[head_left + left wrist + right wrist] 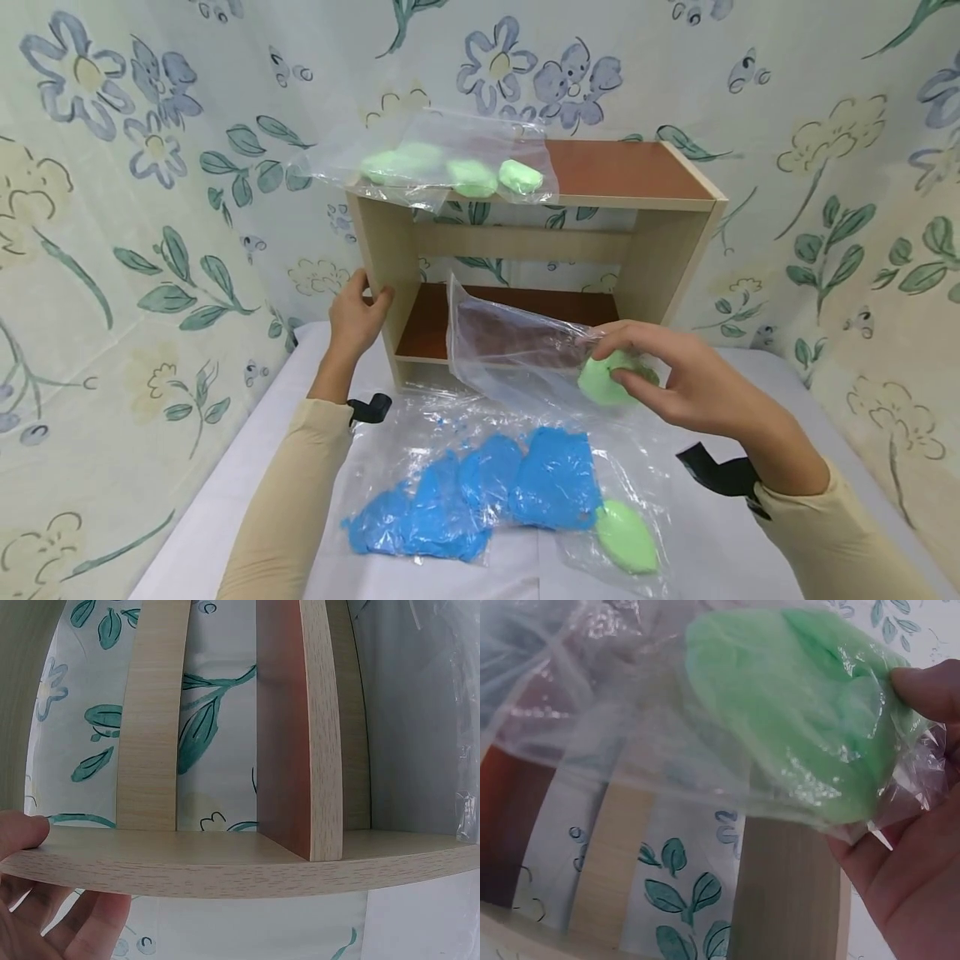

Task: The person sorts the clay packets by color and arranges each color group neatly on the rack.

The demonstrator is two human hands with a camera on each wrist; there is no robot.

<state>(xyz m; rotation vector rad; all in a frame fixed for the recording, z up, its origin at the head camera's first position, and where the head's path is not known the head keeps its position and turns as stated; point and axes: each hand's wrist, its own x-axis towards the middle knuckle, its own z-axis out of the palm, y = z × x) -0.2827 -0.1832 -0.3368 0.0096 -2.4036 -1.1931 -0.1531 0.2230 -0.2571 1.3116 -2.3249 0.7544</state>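
Note:
My left hand (359, 315) holds the left side panel of a small wooden shelf (386, 275). In the left wrist view the thumb lies on the panel's inner face and the fingers on its outer face. Between thumb and fingers, my right hand (675, 375) pinches a clear plastic bag (517, 342) at the end where a light green, clay-like lump (802, 712) sits inside. The bag's loose end stretches left, in front of the shelf's lower board (510, 304). Part of the lump is hidden by the fingers in the head view.
Clear bags with several green lumps (471, 177) lie on the left of the shelf's top board (622, 167). In front, flattened blue pieces (555, 479) in clear plastic and another green lump (627, 536) rest on the white-covered table (705, 533). Flowered cloth (795, 167) hangs behind.

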